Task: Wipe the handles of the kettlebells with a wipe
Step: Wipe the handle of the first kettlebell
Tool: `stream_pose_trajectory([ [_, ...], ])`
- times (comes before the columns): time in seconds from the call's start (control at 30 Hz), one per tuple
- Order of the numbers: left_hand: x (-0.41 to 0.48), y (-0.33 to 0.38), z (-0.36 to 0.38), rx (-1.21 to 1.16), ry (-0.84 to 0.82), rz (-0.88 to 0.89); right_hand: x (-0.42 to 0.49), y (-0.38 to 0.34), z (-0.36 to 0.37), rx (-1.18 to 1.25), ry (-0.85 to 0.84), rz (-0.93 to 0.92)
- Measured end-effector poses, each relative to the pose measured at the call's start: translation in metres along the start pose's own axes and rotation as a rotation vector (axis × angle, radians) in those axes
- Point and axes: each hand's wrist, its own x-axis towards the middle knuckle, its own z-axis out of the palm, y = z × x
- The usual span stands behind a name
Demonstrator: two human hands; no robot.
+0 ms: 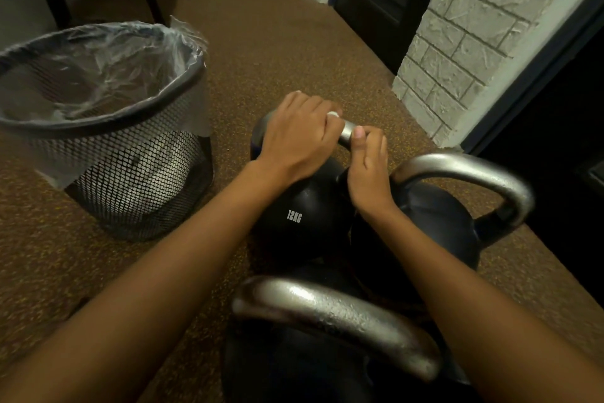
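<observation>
Left hand (294, 131): fingers curled over the top of the far handle (347, 135), gripping what looks like the wipe (335, 115). Only a small pale patch of it shows at the fingertips.

Right hand (369, 167): clamped on the same handle just right of the left, thumb up. The hands sit close together with a short stretch of bare metal between them.

The handle belongs to the 12KG kettlebell (294, 216), which stands upright on the floor (277, 43). The right kettlebell (441, 223) sits just beside it. The near kettlebell (333, 314) is closest to the camera, with its handle across the bottom of the view. All three are clustered tight.

Handling, as a judgement:
- The bells are heavy, rigid and unlikely to shift under wiping pressure, so the right hand's hold reads as bracing.
- The handles are smooth, shiny metal and probably slick once damp.
- The wipe is thin and limp, so it is best wrapped round the bar and slid along it, including the curved legs.

To the left stands a mesh bin (137, 187) with a clear liner. A brick wall (457, 59) is far right.
</observation>
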Motion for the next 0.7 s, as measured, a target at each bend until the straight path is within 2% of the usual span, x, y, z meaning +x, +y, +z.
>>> stream_pose_trajectory([
  [0.07,0.003,-0.007,-0.008,0.011,-0.046,-0.049,0.0,0.0,-0.001,-0.005,-0.01,0.004],
  [0.17,0.011,-0.029,-0.019,0.002,-0.201,-0.214,0.0,0.0,0.0,-0.015,-0.006,0.006],
  [0.23,0.017,-0.043,-0.025,-0.12,-0.308,-0.342,0.0,0.0,0.0,-0.011,0.0,0.009],
  [0.33,0.028,-0.049,-0.03,-0.305,-0.443,-0.441,0.0,0.0,0.0,-0.004,0.002,0.003],
  [0.47,0.044,-0.039,-0.028,-0.202,-0.572,-0.397,-0.001,0.001,0.002,-0.002,0.013,-0.007],
  [0.57,0.047,-0.031,-0.025,-0.116,-0.578,-0.353,-0.001,0.002,0.002,-0.004,0.021,-0.014],
  [0.7,0.045,-0.036,-0.026,-0.218,-0.548,-0.326,0.0,0.002,0.001,0.0,0.008,-0.021],
])
